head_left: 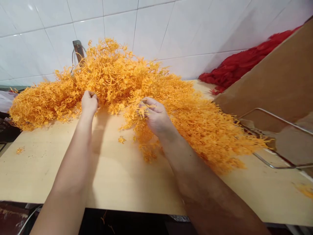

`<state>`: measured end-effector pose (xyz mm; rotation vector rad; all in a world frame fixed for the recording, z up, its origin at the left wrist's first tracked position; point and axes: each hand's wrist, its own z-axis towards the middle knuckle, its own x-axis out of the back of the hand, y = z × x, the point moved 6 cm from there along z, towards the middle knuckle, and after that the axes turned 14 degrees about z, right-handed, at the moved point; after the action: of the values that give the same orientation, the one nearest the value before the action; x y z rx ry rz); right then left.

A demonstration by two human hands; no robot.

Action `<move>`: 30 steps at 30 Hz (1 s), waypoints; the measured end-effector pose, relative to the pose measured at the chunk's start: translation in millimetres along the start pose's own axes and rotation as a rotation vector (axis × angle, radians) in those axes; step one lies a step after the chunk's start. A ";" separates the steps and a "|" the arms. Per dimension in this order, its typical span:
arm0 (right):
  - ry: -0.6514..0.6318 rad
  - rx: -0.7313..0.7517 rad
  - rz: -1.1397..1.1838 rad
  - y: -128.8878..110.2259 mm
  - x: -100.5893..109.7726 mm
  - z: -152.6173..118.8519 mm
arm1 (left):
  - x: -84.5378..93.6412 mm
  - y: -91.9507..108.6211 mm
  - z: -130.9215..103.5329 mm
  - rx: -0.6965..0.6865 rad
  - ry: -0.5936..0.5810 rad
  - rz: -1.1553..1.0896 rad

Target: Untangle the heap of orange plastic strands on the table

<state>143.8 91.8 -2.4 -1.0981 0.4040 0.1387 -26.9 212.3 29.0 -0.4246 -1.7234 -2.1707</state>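
A large heap of orange artificial flower sprigs point(117, 73), with thin stems and tiny star-like blossoms, spreads across the pale wooden table point(117, 189). My left hand point(89, 103) is at the heap's front edge, its fingers curled together. What they grip, if anything, is hidden. Further right, my right hand point(157, 117) pinches an orange flower sprig point(138, 112) between thumb and fingers. More orange sprigs hang or lie just below and behind that hand. One loose orange blossom point(121, 139) rests on the wood between my forearms.
White wall tiles point(156, 29) rise behind the table. A rusty metal upright point(78, 50) sticks up behind the heap. At right stand a brown cardboard sheet point(276, 78), a bent metal wire frame point(281, 119) and a red feathery pile point(244, 62). Another orange scrap point(20, 150) lies far left.
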 end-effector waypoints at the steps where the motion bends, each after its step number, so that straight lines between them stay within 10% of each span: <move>1: 0.030 0.013 0.023 0.6 2.1 1.3 | 5.4 -1.4 0.9 0.042 -0.032 -0.034; 10: 0.201 0.123 -0.008 1.5 11.4 3.3 | -22.2 51.9 -50.2 -0.237 -0.626 0.197; 20: 0.146 0.158 -0.006 -1.0 3.1 1.4 | -49.4 67.7 -76.4 -0.584 -0.444 0.473; 24: 0.051 0.114 0.038 -1.5 -4.7 0.4 | -51.5 57.4 -57.8 -0.374 -0.441 0.090; 30: 0.182 0.117 0.148 4.9 15.8 5.9 | -3.3 34.2 -18.6 -0.045 -0.178 -0.220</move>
<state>158.3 97.8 -10.2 -0.9682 0.6497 0.1441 -9.5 187.2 53.4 -0.4718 -1.8972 -2.3937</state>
